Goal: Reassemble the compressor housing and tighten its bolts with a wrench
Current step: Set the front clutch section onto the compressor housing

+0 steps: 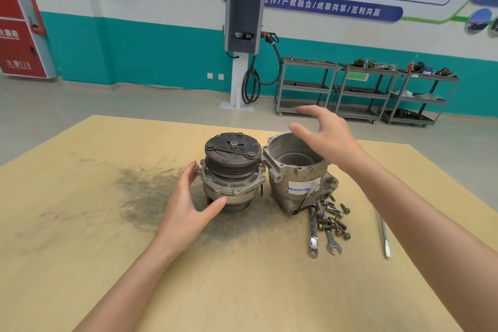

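I am standing the two halves of the compressor side by side on the worktop [107, 264], both upright, close enough that they are nearly touching. The front half [232, 172], the one carrying the pulley and clutch plate on top, is sitting to the left; the housing shell [295, 167] is sitting to its right with its open mouth facing up.

My left hand [188, 205] is cupping the front half from the near left side, fingers reaching along its flange and thumb lying against the lower body, so I am holding it loosely rather than squeezing it. My right hand [326, 135] is hovering over the far rim of the housing shell with its fingers spread and relaxed, gripping nothing, and I cannot tell whether it is brushing the rim.

What the next move turns on, as I judge it, is that the shell's bore is pointing straight up while the part that has to go into it is lying directly to the left at the same level. The left hand is the nearer one to that part, so it would be lifting it across and lowering it along the vertical axis, with the right hand steadying the shell.

The bolts [335, 219] are lying in a loose heap on the worktop just in front and right of the shell, with two wrenches [320, 234] partly under them.
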`<action>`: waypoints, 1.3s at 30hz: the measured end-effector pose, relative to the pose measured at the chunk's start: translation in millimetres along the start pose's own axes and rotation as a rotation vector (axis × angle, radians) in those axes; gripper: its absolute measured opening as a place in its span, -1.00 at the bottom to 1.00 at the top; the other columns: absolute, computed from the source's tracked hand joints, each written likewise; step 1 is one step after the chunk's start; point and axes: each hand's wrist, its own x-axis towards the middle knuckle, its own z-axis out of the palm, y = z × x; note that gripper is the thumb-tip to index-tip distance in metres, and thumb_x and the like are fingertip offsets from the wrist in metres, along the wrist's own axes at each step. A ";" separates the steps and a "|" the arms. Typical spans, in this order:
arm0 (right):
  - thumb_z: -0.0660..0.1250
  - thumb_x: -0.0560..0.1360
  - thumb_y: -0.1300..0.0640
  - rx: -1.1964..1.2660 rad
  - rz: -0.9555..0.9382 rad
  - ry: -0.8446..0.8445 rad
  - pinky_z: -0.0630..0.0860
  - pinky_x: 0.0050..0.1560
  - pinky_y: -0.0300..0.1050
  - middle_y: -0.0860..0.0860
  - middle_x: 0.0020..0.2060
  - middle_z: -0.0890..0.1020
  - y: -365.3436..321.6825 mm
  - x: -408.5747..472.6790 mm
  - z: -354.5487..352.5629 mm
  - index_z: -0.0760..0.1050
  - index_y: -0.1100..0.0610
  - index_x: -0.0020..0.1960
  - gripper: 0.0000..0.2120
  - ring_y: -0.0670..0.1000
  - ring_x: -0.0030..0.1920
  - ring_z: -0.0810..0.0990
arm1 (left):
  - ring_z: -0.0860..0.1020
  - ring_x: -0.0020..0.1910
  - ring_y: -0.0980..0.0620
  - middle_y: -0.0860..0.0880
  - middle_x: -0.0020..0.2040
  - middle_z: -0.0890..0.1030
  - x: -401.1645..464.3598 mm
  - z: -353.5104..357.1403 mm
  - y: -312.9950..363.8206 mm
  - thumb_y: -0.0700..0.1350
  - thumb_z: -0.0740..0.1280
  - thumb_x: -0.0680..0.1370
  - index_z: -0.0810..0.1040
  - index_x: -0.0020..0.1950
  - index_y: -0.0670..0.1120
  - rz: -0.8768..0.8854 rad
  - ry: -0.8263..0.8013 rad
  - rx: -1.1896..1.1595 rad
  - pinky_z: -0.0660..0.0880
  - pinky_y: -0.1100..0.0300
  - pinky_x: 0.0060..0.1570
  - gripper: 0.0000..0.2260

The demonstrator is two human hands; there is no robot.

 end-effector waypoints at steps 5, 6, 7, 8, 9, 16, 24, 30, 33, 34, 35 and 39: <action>0.35 0.37 -0.35 -0.166 -0.438 -0.579 0.14 0.41 -0.12 -0.06 0.51 0.23 -46.4 16.7 31.7 0.13 -0.08 0.53 -0.15 -0.08 0.46 0.21 | 0.21 0.50 0.24 0.13 0.54 0.25 1.7 0.9 -0.2 0.18 0.48 0.34 0.07 0.58 0.08 0.000 0.006 -0.021 0.17 0.12 0.48 -0.08; 0.37 0.36 -0.34 -0.220 -0.483 -0.640 0.12 0.41 -0.11 -0.04 0.53 0.18 -50.7 22.9 40.0 0.09 -0.09 0.54 -0.11 -0.04 0.49 0.16 | 0.21 0.50 0.24 0.12 0.54 0.25 2.1 0.4 -0.7 0.22 0.46 0.31 0.08 0.58 0.08 -0.004 0.009 -0.033 0.16 0.14 0.48 -0.06; 0.38 0.35 -0.35 -0.271 -0.513 -0.679 0.12 0.43 -0.08 -0.03 0.53 0.15 -53.3 29.7 47.2 0.06 -0.10 0.55 -0.09 0.00 0.51 0.13 | 0.21 0.50 0.24 0.13 0.54 0.26 2.5 -0.3 -1.6 0.23 0.45 0.29 0.08 0.58 0.08 -0.007 0.013 -0.046 0.16 0.14 0.47 -0.05; 0.37 0.35 -0.36 -0.323 -0.535 -0.707 0.13 0.45 -0.03 -0.02 0.54 0.14 -54.8 35.8 53.5 0.03 -0.11 0.55 -0.08 0.02 0.51 0.12 | 0.21 0.50 0.25 0.13 0.54 0.26 3.0 -1.3 -2.8 0.24 0.45 0.28 0.09 0.58 0.09 -0.011 0.017 -0.058 0.16 0.14 0.47 -0.04; 0.35 0.37 -0.37 -0.373 -0.552 -0.732 0.14 0.45 0.01 0.00 0.54 0.13 -55.1 41.0 58.8 0.00 -0.12 0.56 -0.08 0.05 0.52 0.12 | 0.21 0.50 0.26 0.13 0.53 0.26 3.7 -2.4 -4.2 0.24 0.46 0.28 0.09 0.58 0.09 -0.014 0.021 -0.071 0.17 0.15 0.46 -0.05; 0.21 0.50 -0.31 -0.456 -0.667 -0.585 0.40 0.28 0.07 0.08 0.36 0.36 -47.4 39.5 82.2 0.10 -0.11 0.53 -0.31 0.13 0.33 0.38 | 0.22 0.47 0.33 0.17 0.50 0.30 9.4 -2.8 -10.1 0.34 0.44 0.23 0.10 0.54 0.15 -0.008 0.028 -0.098 0.18 0.16 0.45 -0.03; 0.08 0.51 -0.37 -0.585 -0.634 -0.444 0.42 0.04 0.03 0.18 0.17 0.50 -62.9 33.2 96.2 0.15 -0.08 0.49 -0.35 0.24 0.15 0.49 | 0.19 0.47 0.35 0.22 0.49 0.27 10.0 -4.2 -10.8 0.35 0.43 0.22 0.05 0.55 0.17 -0.019 0.048 -0.130 0.16 0.20 0.42 0.00; 0.02 0.51 -0.38 -0.680 -0.428 -0.300 0.47 -0.12 0.02 0.15 0.04 0.58 -98.2 22.9 122.8 0.31 0.06 0.34 -0.37 0.23 0.02 0.54 | 0.15 0.50 0.28 0.15 0.55 0.20 8.9 -7.6 -9.2 0.25 0.46 0.26 0.02 0.58 0.10 -0.037 0.131 -0.136 0.14 0.17 0.45 0.01; 0.02 0.51 -0.36 -0.737 -0.304 -0.323 0.53 -0.03 0.15 0.13 0.08 0.57 -114.3 21.7 133.6 0.31 0.12 0.35 -0.34 0.25 0.04 0.54 | 0.15 0.51 0.25 0.12 0.56 0.19 7.7 -12.7 -8.5 0.32 0.45 0.21 0.01 0.58 0.08 -0.052 0.186 -0.151 0.13 0.19 0.43 0.06; 0.01 0.51 -0.38 -0.751 -0.284 -0.335 0.53 -0.02 0.16 0.13 0.10 0.56 -117.1 21.9 135.0 0.30 0.13 0.36 -0.32 0.26 0.06 0.54 | 0.15 0.51 0.25 0.12 0.56 0.19 7.6 -14.4 -8.4 0.35 0.44 0.18 0.01 0.58 0.08 -0.057 0.199 -0.155 0.14 0.19 0.42 0.08; 0.01 0.49 -0.41 -0.759 -0.273 -0.361 0.52 0.00 0.17 0.13 0.12 0.55 -118.6 22.8 134.8 0.28 0.13 0.38 -0.28 0.26 0.08 0.54 | 0.16 0.50 0.24 0.12 0.56 0.20 7.7 -15.7 -8.5 0.37 0.42 0.17 0.01 0.58 0.09 -0.063 0.206 -0.161 0.14 0.19 0.41 0.09; 0.05 0.41 -0.52 -0.598 -0.297 -0.691 0.43 0.19 0.13 0.19 0.34 0.41 -109.4 39.5 113.9 0.11 0.14 0.51 -0.07 0.24 0.29 0.43 | 0.16 0.50 0.24 0.12 0.55 0.20 9.1 -16.4 -10.1 0.39 0.43 0.15 0.01 0.57 0.10 -0.079 0.192 -0.174 0.14 0.20 0.40 0.11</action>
